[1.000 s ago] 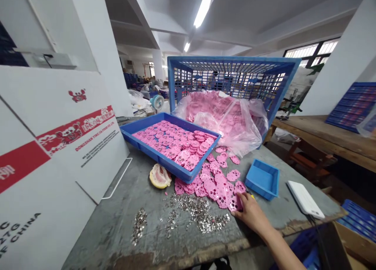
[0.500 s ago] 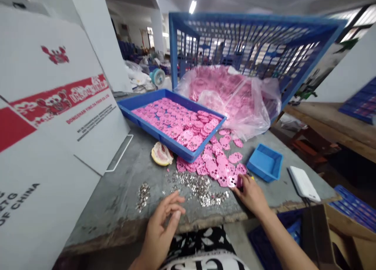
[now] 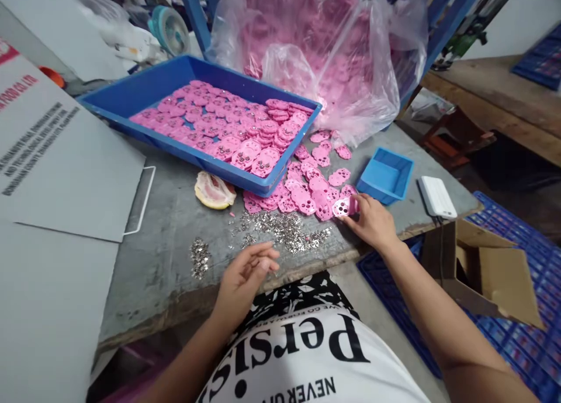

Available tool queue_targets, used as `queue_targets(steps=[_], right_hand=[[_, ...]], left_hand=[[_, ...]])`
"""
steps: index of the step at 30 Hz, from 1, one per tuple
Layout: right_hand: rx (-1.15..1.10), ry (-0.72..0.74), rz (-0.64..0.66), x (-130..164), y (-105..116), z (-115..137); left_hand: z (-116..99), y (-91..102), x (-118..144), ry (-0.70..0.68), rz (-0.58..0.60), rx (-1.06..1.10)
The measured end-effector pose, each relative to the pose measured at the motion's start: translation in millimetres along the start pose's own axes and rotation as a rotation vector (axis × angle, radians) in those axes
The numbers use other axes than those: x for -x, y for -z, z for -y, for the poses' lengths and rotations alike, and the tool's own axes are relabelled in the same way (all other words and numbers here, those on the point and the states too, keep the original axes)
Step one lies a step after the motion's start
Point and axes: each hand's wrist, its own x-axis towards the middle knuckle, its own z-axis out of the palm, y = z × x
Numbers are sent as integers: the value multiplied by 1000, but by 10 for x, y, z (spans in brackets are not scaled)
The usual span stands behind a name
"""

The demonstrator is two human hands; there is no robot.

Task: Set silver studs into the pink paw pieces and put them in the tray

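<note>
My right hand [image 3: 371,221] has its thumb and fingers closed on a flat pink piece with holes [image 3: 342,207], at the near right edge of a loose pile of pink pieces [image 3: 307,195]. My left hand [image 3: 243,277] hovers over the table's front edge, fingers loosely bent and thumb close to them; nothing shows in it. Just beyond it lie small shiny metal bits [image 3: 287,230], and a smaller heap of bits [image 3: 200,258] sits to its left. A blue tray [image 3: 249,181] behind the pile holds rows and stacks of the pink pieces, some with metal bits on them.
A cut fruit half [image 3: 214,191] lies before the tray. On the right are a small blue bin [image 3: 388,175] and a white power bank [image 3: 437,197]. Behind stands a clear bag of pink pieces [image 3: 324,52]. A big carton [image 3: 56,163] blocks the left side.
The view has tilted down, so the table appears higher and more of my shirt shows. My right hand stays at the pink piece; my left thumb appears closer to its fingers.
</note>
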Motion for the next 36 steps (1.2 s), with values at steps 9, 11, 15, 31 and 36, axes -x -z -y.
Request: queue_targets(steps=[9,11,15,31,36], right_hand=[[52,3,-154,-59,323,75],[-18,104,-170,20,389,287],[-206,349,-107,232,371,857],[-543,-167,91,273,-261,203],[-410,-120,129,246,-266,330]], left_hand=[[60,-139,-63,-7,125,-76],[67,-200,-115,-105,138,-191],[76,-333,-262,-278,300,-490],[346,-294,-32,449,-22,404],[387,-284,-40,400,-48,458]])
